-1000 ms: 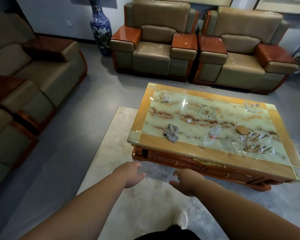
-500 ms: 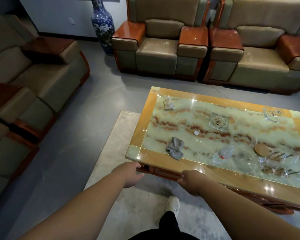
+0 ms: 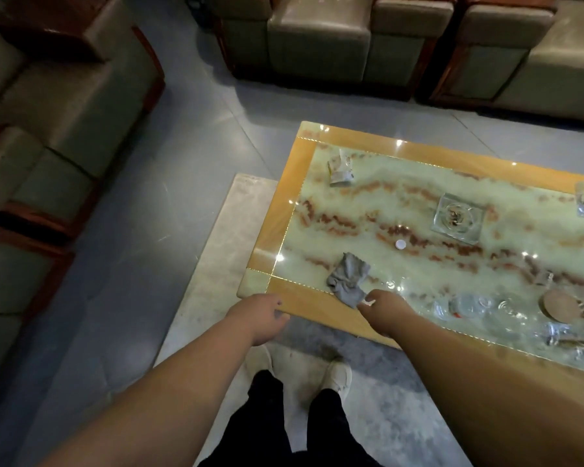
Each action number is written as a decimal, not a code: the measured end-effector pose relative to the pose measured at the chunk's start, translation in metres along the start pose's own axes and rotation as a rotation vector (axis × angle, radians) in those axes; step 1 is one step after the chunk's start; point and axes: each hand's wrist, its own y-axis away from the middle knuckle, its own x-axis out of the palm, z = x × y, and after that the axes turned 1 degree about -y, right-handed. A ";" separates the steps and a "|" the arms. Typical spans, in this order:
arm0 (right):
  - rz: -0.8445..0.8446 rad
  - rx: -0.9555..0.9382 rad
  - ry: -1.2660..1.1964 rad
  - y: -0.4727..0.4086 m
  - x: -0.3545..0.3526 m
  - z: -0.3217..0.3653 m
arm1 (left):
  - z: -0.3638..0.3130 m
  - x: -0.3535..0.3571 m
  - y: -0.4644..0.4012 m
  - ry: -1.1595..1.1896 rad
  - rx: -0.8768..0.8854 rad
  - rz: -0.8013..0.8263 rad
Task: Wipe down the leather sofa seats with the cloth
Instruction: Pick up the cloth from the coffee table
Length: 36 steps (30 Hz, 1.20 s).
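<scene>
A crumpled grey cloth point(image 3: 348, 279) lies on the marble-patterned coffee table point(image 3: 317, 308), close to its near left corner. My right hand point(image 3: 383, 306) reaches over the table's near edge, its fingertips just at the cloth's near end; the fingers look loosely bent and I cannot tell whether they pinch it. My left hand point(image 3: 260, 315) hangs relaxed at the table's near left corner and holds nothing. Olive leather sofa seats stand behind the table point(image 3: 317, 32) and along the left point(image 3: 64, 106).
On the table are a crumpled wrapper point(image 3: 340, 170), a glass ashtray point(image 3: 458, 218), a small white cap point(image 3: 400, 244), a plastic bottle point(image 3: 466, 306) and a round coaster point(image 3: 560, 306). A pale rug point(image 3: 216, 251) lies underneath, on grey tiles. My shoes show below.
I have stepped up to the table and the view has tilted down. My right hand has gone forward over the table edge to the grey cloth; my left hand has come level with the corner.
</scene>
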 end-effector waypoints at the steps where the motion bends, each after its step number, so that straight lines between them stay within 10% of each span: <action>1: 0.021 0.015 0.002 -0.008 0.005 -0.002 | 0.002 0.002 -0.011 0.003 -0.003 0.012; 26: -0.126 0.432 -0.126 -0.214 0.134 -0.031 | 0.021 0.102 -0.259 -0.109 0.119 -0.004; 36: -0.183 0.184 -0.232 -0.177 0.115 -0.028 | 0.005 0.090 -0.233 -0.102 0.129 0.018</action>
